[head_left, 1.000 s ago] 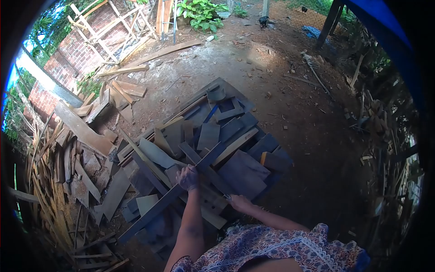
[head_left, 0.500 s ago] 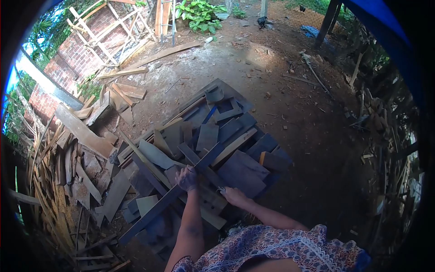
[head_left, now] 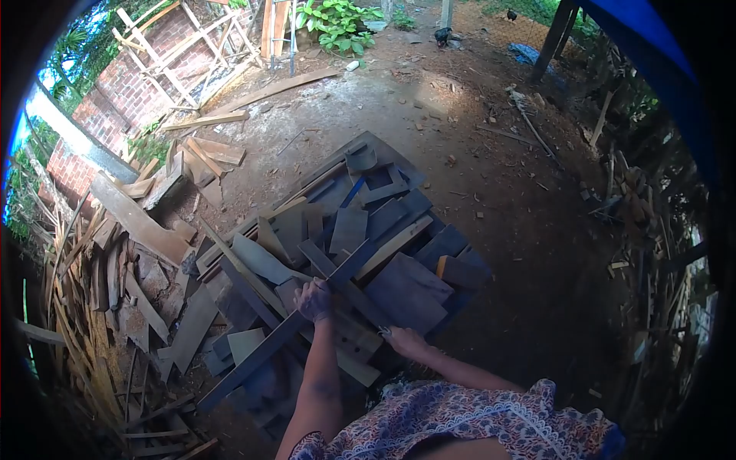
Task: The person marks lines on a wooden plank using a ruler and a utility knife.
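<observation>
My left hand (head_left: 313,300) grips a long dark wooden board (head_left: 264,353) that lies diagonally across a heap of wood pieces. Close to the right, my right hand (head_left: 405,340) is closed round a small metallic object (head_left: 385,331), too small to make out. Its fingers sit at the lower end of a dark strip (head_left: 360,303) that runs under the long board. Around both hands are flat offcuts, among them a wide dark panel (head_left: 406,291) and a pale board (head_left: 261,259).
Scrap planks (head_left: 142,218) and thin sticks (head_left: 88,337) are heaped on the left. A wooden frame (head_left: 184,57) leans near a brick wall (head_left: 115,111). Dark posts (head_left: 553,42) and brush stand on the right. A dark bird (head_left: 443,35) is far off.
My right hand has moved slightly right and down, with the metallic object at its fingers. My left hand stays on the long board.
</observation>
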Available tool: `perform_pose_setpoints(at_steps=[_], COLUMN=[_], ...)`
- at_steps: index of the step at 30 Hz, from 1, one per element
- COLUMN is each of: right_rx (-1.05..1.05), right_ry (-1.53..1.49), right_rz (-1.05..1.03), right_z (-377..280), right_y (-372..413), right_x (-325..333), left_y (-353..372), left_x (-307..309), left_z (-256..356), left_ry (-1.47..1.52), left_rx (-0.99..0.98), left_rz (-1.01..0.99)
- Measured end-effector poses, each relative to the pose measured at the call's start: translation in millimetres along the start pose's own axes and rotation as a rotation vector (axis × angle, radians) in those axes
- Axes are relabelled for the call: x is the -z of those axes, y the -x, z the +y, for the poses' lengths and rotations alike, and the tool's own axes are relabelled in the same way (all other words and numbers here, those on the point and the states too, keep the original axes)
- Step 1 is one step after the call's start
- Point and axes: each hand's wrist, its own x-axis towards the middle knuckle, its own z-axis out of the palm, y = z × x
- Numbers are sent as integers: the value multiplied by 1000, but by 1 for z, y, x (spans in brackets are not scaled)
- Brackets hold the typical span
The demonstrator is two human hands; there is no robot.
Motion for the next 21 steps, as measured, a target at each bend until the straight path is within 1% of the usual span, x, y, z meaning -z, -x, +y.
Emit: perform_pose_setpoints(at_steps=[2,4,7,10,11,13,16,21], right_rx=[31,26,18,-28,-29,44,3,5], right_ry=[26,-5,-6,-9,-6,20,16,5], right_rz=[16,31,25,-4,-8,7,17,20], right_z=[1,-15,-24,-14,-12,-8,-7,-7], right_y=[-10,-25,-18,-3,-4,-8,-8,4], right_x=[-7,0,5,0,-2,-7,-4,-1], left_y=[-1,1,0,-1,0,2,0,-1], left_x=[5,0,0,0,0,1,-1,0], left_z=[2,0,-2,0,-1,-4,1,-1], left_ry=[-6,-12,-25,-21,-18,-14,-2,-30], left_rx=[23,14,2,5,-5,-4,5,-1], left_rz=[-12,-5,6,8,12,2,10,6])
